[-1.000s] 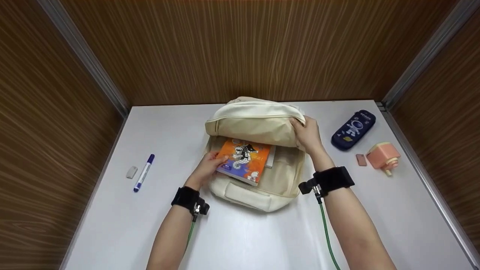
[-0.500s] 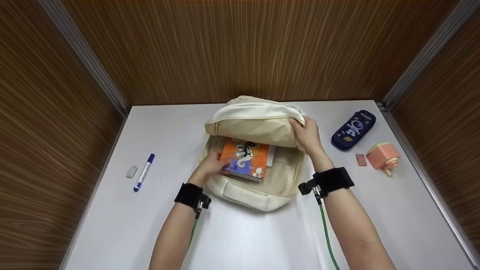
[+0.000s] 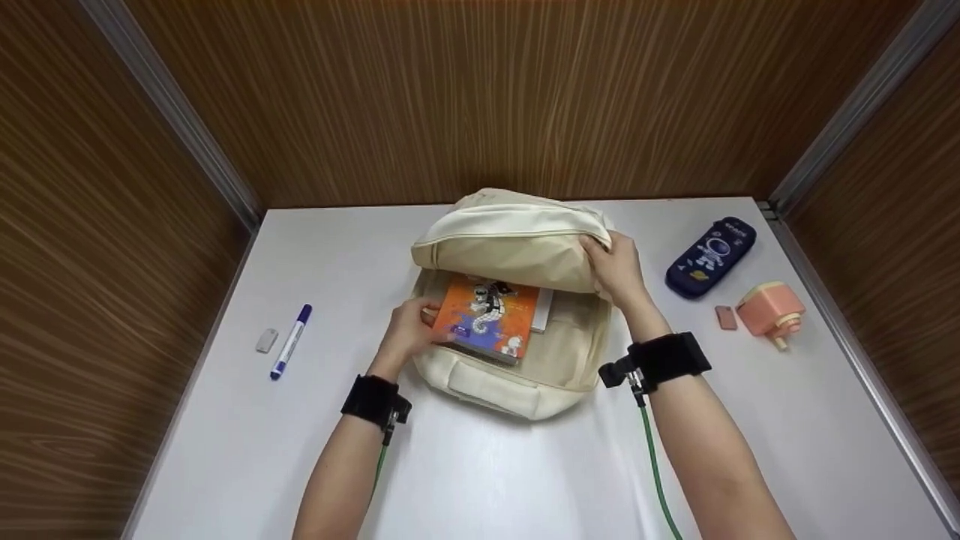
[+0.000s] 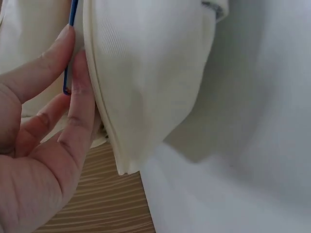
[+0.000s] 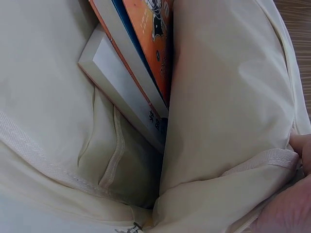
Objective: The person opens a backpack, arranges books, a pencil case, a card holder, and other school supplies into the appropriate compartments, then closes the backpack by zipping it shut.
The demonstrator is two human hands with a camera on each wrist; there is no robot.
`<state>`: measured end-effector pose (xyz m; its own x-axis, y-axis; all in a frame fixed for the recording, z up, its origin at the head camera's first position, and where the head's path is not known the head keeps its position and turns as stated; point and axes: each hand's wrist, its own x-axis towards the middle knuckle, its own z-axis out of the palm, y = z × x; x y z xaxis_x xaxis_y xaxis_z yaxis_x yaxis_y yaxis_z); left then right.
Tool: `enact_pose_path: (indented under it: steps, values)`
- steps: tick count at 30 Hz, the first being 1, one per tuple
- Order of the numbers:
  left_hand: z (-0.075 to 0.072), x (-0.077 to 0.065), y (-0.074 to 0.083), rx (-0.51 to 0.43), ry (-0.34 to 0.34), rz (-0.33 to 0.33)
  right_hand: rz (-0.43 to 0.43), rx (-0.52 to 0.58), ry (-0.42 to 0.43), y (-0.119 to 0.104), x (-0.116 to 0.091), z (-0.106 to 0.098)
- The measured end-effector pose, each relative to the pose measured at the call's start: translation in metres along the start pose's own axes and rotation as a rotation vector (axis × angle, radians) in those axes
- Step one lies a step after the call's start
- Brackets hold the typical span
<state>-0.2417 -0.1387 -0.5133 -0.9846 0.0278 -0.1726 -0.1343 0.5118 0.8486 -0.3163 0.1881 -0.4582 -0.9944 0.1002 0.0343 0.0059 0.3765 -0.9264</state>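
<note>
A cream backpack (image 3: 495,394) lies unzipped on the table, its front panel (image 3: 510,259) lifted at the back. My right hand (image 3: 619,270) grips the right edge of that panel. Inside lies a book with an orange and purple cover (image 3: 484,319), partly under the raised panel. My left hand (image 3: 409,330) is at the book's left edge. The left wrist view shows its thumb and forefinger pinching the blue-edged side of the book (image 4: 71,53). Under it, a white book (image 5: 114,73) leans in the bag in the right wrist view.
A blue marker (image 3: 291,341) and a grey eraser (image 3: 266,340) lie on the left of the table. To the right are a navy pencil case (image 3: 710,257), a pinkish eraser (image 3: 725,317) and a pink pencil sharpener (image 3: 771,311). Wood-grain walls (image 3: 480,97) enclose the table.
The orange book first slid further into the backpack and rightward, then slightly back left with my left hand. My right hand keeps its hold on the panel.
</note>
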Motion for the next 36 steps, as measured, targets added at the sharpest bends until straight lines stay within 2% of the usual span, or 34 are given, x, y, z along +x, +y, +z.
enact_pose_path:
  steps: [4,8,13,18,23,29,32,36]
  values:
    - [0.014,0.005,0.001,0.006,0.079,0.038,0.004,0.031,-0.015,0.002,0.000,-0.001]
    - [0.024,0.011,0.005,0.065,0.170,0.068,0.005,0.044,-0.035,0.003,0.000,0.000]
    - [0.031,0.019,0.011,0.087,0.221,0.082,0.007,0.043,-0.077,0.002,-0.001,-0.001]
    - [0.037,0.026,0.014,0.081,0.229,0.061,0.000,0.039,-0.055,0.002,-0.002,0.000]
    - [0.040,0.033,0.012,0.037,0.226,0.056,-0.012,0.041,-0.016,0.003,-0.002,0.000]
    - [0.039,0.032,0.007,-0.089,0.103,0.086,-0.006,0.073,0.000,0.003,-0.002,0.001]
    - [0.034,0.026,0.012,-0.045,0.086,0.101,-0.010,0.072,-0.003,0.005,-0.002,0.001]
    - [0.023,0.018,0.028,0.055,0.154,0.145,-0.007,0.083,-0.011,0.007,-0.001,0.001]
